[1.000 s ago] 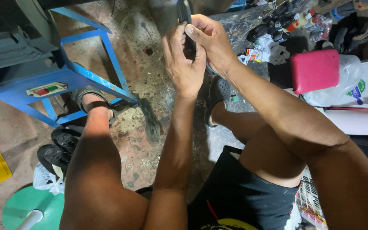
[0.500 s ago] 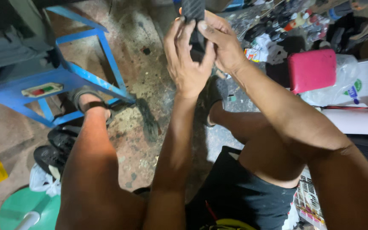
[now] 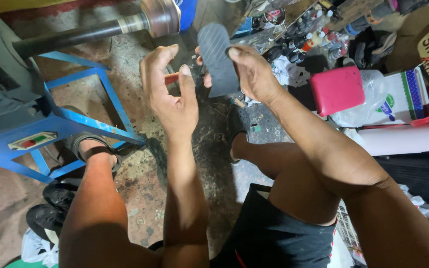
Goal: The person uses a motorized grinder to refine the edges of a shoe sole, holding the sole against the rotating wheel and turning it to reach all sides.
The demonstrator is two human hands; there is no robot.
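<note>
Blue-painted steel, the frame of a machine stand [image 3: 83, 116], is filling the left of the view, with a dark shaft ending in a round metal grinding drum [image 3: 160, 16] reaching across the top. Both now show far more fully than a moment ago, since the head has been lifting. Right of the stand, the left hand [image 3: 172, 94] is rising half-open, fingers curled, seeming to pinch a small reddish tool [image 3: 171, 78] between thumb and fingertips, though the grip is partly hidden. Just beside it, the right hand [image 3: 251, 74] is closing its thumb and fingers on the edge of a dark grey ribbed rubber sole piece [image 3: 217, 57]. Half a second back both hands were clasped together around it; now they are parting, and the sole is standing upright, near the drum. Farther right, a pink plastic box [image 3: 337, 89] is sitting among clutter on the floor.
</note>
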